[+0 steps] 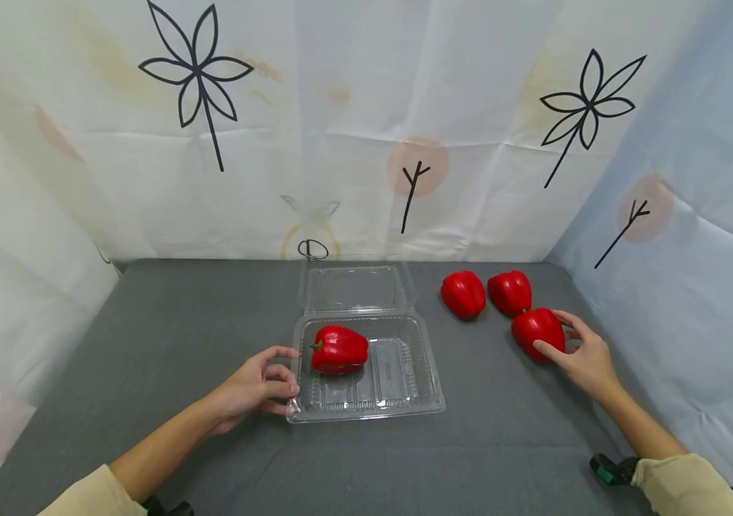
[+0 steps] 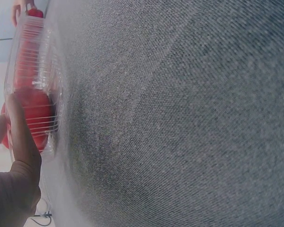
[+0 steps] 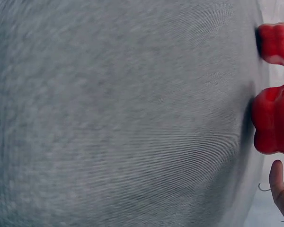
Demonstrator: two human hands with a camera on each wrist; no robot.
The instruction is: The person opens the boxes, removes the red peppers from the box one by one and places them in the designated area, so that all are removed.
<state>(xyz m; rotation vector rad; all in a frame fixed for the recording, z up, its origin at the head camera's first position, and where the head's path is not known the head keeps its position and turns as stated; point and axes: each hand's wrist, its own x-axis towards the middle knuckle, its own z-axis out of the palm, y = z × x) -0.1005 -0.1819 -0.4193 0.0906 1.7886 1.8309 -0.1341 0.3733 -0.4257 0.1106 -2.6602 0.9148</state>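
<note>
A clear plastic clamshell container [image 1: 398, 410] lies with its lid folded back, and one red bell pepper [image 1: 340, 350] rests on its side in the left half, green stem to the left. My left hand [image 1: 256, 387] pinches the container's left rim; in the left wrist view a thumb and finger lie at the wall, with red showing through the ribbed plastic [image 2: 40, 120]. Over at the right, my right hand [image 1: 588, 358] holds another red bell pepper [image 1: 537, 333] between thumb and fingers. The right wrist view shows that pepper [image 3: 277, 118] with fingertips at its side.
Two more red bell peppers, one [image 1: 463, 294] beside the lid [image 1: 356, 287] and one [image 1: 509, 292] just behind the held pepper, sit on the grey cloth-covered table [image 1: 211, 308]. Printed white curtains [image 1: 340, 107] hang behind and at both sides.
</note>
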